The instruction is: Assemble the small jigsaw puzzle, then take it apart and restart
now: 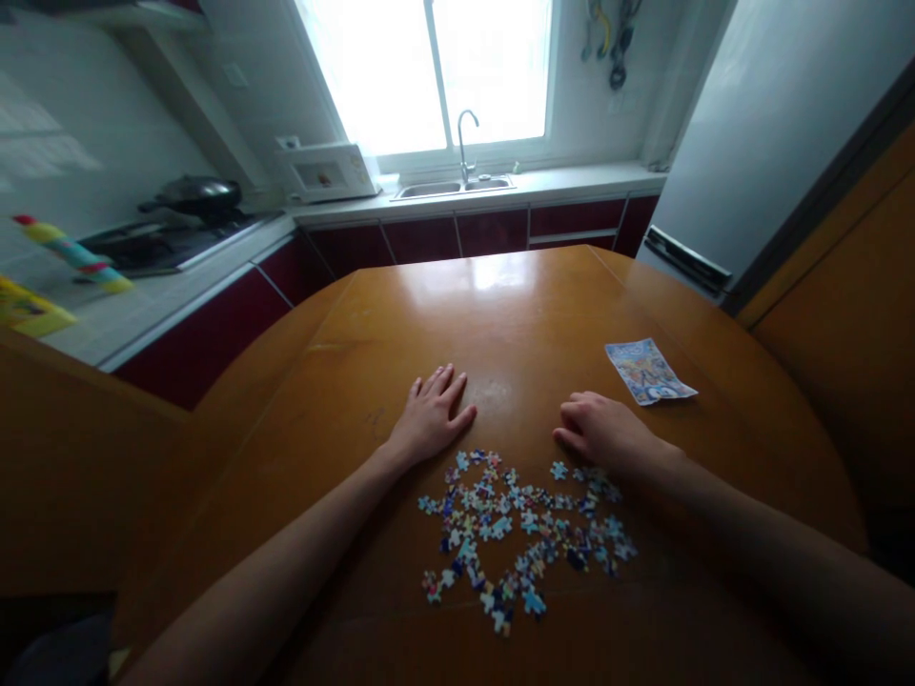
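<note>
Loose jigsaw puzzle pieces [502, 526], mostly light blue and white with some dark and coloured ones, lie scattered on the wooden table [343, 572] in front of me. My left hand [431, 417] rests flat just beyond their upper left side, fingers spread and holding nothing. Beyond the upper right of the pieces, my right hand [597, 427] lies on the tabletop with its fingers curled in and the thumb a little apart; no object shows in it. Close by, to the right of that hand, is a creased printed picture sheet [649, 371] in blue and orange.
Behind the table runs a counter with a sink [457, 189], a faucet [464, 143] and a white microwave [329, 173]. A lidded pan [196, 195] sits on the stove at left, near a colourful bottle [75, 255]. A refrigerator [772, 124] stands at right.
</note>
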Demonstrator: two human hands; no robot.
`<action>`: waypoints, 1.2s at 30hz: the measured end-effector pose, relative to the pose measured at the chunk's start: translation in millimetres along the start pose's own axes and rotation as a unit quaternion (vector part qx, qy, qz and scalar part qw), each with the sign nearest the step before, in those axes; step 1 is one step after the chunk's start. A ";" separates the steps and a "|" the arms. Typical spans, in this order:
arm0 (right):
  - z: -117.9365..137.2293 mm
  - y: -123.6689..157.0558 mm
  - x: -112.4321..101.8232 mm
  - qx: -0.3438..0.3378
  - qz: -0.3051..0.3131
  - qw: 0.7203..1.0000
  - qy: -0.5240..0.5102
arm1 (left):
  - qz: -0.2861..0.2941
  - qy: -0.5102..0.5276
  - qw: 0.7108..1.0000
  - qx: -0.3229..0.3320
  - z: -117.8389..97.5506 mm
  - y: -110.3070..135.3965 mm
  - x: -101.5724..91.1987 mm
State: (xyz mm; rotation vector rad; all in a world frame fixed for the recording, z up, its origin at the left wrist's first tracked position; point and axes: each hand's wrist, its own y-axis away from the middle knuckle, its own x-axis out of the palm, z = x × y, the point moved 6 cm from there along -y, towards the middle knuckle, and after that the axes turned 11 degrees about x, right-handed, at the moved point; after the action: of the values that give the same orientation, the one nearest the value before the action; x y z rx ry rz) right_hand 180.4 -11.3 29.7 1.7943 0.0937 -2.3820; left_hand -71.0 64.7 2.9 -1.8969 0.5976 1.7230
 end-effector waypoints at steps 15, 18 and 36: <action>-48.6 -2.0 -30.6 0.153 -0.006 0.987 0.040 | -0.004 -0.001 1.000 0.002 2.1 -0.2 2.8; -37.7 -3.7 -26.1 0.105 -0.003 0.994 -0.008 | -0.005 -0.003 1.000 0.002 1.3 -0.1 1.4; -13.4 -3.6 -21.5 0.022 -0.027 0.993 -0.109 | -0.005 -0.008 1.000 0.000 1.6 -0.9 0.9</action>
State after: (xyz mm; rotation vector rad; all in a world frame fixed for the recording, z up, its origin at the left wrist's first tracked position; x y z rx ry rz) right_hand 198.3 -4.0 46.4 1.5563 0.0637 -2.6200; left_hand -71.6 66.4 2.0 -1.8801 0.5805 1.7300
